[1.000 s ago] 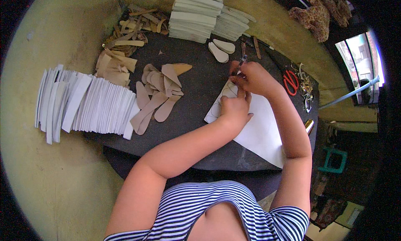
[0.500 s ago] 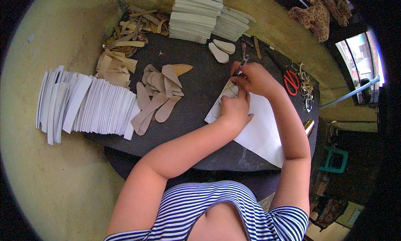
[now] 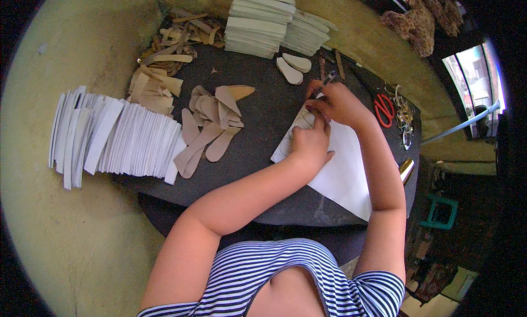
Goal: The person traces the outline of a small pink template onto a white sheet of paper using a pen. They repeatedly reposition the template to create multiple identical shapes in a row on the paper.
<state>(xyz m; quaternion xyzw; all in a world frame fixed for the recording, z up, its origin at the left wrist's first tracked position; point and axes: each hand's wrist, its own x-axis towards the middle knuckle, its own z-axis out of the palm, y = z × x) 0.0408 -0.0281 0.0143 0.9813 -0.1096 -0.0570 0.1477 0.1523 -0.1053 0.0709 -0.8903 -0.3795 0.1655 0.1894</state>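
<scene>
A white sheet [image 3: 345, 166] lies slantwise on the dark tabletop, with curved outlines drawn along its left edge. My left hand [image 3: 310, 144] rests on that sheet with its fingers spread and pressing down near the outlines. Whether a template lies beneath those fingers is hidden. Just beyond it, my right hand [image 3: 337, 104] is closed around a pen [image 3: 329, 77], whose upper end sticks out past the knuckles. The pen's tip is hidden by the fingers at the sheet's far corner.
Taupe sole-shaped pieces [image 3: 211, 122] lie left of the sheet. White strips [image 3: 137, 136] line the table's left side; pale stacks [image 3: 261, 23] stand at the back near two white sole shapes [image 3: 290, 70]. Red-handled scissors [image 3: 384, 109] lie right.
The pen has tilted slightly within my right hand, which has shifted a little. My left hand stays pressed on the sheet.
</scene>
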